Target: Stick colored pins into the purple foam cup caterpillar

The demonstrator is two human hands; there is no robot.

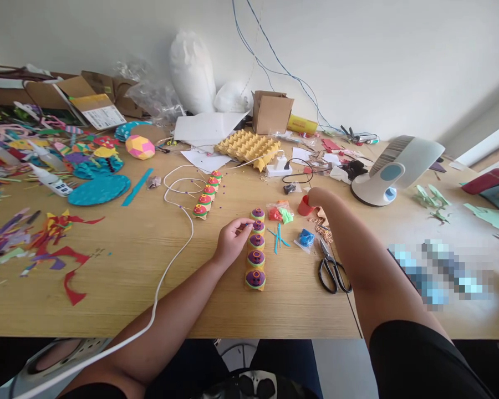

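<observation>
Left hand (232, 239) lies palm-down on the wooden table (149, 299), fingers loosely curled. Its fingertips meet the near-left edge of the second piece from the far end in a column of five domed ornaments (256, 249). It looks like a light pinch, though the view is too small to be sure. The column's long axis runs straight away from the person and sits just right of that hand, so the left hand is much the nearer. Each ornament is a round purple cap on a yellow scalloped base, matte like foam or paper. Right hand (319, 198) reaches farther out, knuckles toward the camera, against a small red cup (304, 206); its fingers are hidden, so I cannot tell whether it grips. Black-handled scissors (331, 270) lie beside that forearm, and a white cable (178, 244) curves past on the left.
</observation>
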